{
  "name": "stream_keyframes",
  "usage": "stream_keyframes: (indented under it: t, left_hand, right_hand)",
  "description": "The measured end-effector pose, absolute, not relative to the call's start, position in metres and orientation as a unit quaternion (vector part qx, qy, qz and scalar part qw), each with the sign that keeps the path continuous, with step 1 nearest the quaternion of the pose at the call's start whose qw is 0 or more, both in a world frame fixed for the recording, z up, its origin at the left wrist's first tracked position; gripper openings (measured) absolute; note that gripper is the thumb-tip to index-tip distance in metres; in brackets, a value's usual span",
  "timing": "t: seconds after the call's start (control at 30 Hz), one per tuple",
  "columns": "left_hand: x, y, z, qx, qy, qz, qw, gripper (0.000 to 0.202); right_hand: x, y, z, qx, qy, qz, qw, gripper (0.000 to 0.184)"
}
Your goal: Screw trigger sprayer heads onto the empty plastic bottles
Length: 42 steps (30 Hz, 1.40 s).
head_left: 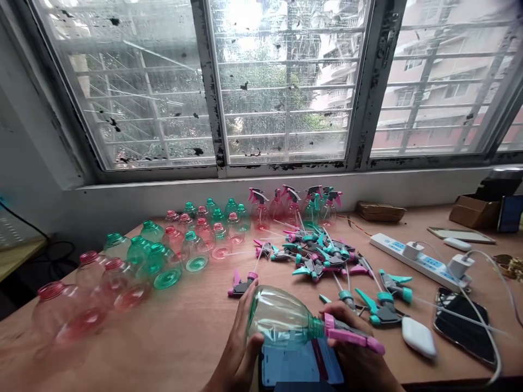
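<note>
Two hands of mine meet around one bottle (281,305), tipped on its side in front of me, just above a lit screen (281,367). My left hand (241,340) is wrapped on the broad base end; my right hand (353,356) is closed on the pink head (347,336) at the green neck. I judge the bottle light and thin-walled, soft enough to dent if squeezed, a bit slippery on its smooth curve. The base and the ribbed neck look like the firmest holds; the head seems stiff, its collar a better grip than the trigger.

Whether the threads are engaged I cannot tell, and I can't make out a tube inside. My right fingers are partly behind the head, and the screen is blurred in places and cut off below.

Beyond lies a tangled heap of loose heads (314,256), too jumbled to count. Left of it on the table (171,348) stand open bottles (196,253), some overlapping; behind, headed bottles (293,212) crowd near the window (286,81).
</note>
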State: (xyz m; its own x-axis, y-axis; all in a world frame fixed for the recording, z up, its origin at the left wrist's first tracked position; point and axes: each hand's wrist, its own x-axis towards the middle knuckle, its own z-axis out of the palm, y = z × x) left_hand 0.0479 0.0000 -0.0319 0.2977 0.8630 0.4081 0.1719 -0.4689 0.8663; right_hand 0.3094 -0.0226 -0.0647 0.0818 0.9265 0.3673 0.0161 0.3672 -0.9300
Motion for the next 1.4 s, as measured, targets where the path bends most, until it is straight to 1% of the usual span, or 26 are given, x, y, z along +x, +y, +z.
stream_keyframes:
  t: [0.13,0.33,0.47,0.57,0.63,0.7,0.8,0.9,1.0,1.07,1.13,1.3,1.4]
  left_hand:
    - [0.044,-0.001,-0.034,0.738,0.34,0.465,0.352,0.074]
    - [0.044,0.002,-0.035,0.727,0.359,0.465,0.356,0.073]
    - [0.046,0.004,-0.036,0.715,0.368,0.452,0.386,0.076]
    - [0.047,0.003,-0.034,0.717,0.368,0.434,0.402,0.078]
    - [0.046,0.001,-0.033,0.715,0.377,0.424,0.409,0.076]
    - [0.045,-0.001,-0.031,0.712,0.384,0.412,0.42,0.073]
    - [0.045,-0.005,-0.029,0.712,0.38,0.395,0.438,0.071]
    - [0.044,-0.009,-0.029,0.708,0.361,0.385,0.47,0.078]
    - [0.043,-0.009,-0.034,0.708,0.322,0.392,0.492,0.09]
    - [0.041,-0.007,-0.037,0.711,0.308,0.404,0.486,0.1]
    - [0.039,-0.003,-0.039,0.715,0.312,0.407,0.475,0.104]
    - [0.039,0.002,-0.042,0.737,0.332,0.407,0.426,0.097]
    - [0.041,0.001,-0.045,0.724,0.343,0.414,0.432,0.094]
  right_hand:
    - [0.304,-0.024,-0.068,-0.449,-0.523,0.404,0.602,0.039]
    - [0.296,-0.026,-0.058,-0.466,-0.534,0.414,0.571,0.038]
    - [0.295,-0.028,-0.055,-0.451,-0.551,0.388,0.585,0.03]
    - [0.3,-0.028,-0.057,-0.474,-0.57,0.363,0.565,0.027]
    - [0.305,-0.027,-0.059,-0.498,-0.575,0.346,0.549,0.025]
    - [0.308,-0.027,-0.059,-0.514,-0.573,0.334,0.544,0.026]
    - [0.308,-0.028,-0.057,-0.511,-0.562,0.332,0.559,0.029]
    - [0.307,-0.028,-0.055,-0.502,-0.547,0.341,0.577,0.027]
    - [0.308,-0.027,-0.058,-0.497,-0.557,0.333,0.576,0.028]
    - [0.31,-0.026,-0.062,-0.489,-0.584,0.325,0.56,0.027]
    - [0.311,-0.025,-0.065,-0.482,-0.606,0.315,0.549,0.026]
    - [0.31,-0.025,-0.065,-0.481,-0.596,0.304,0.567,0.022]
    - [0.307,-0.026,-0.061,-0.475,-0.587,0.3,0.583,0.022]
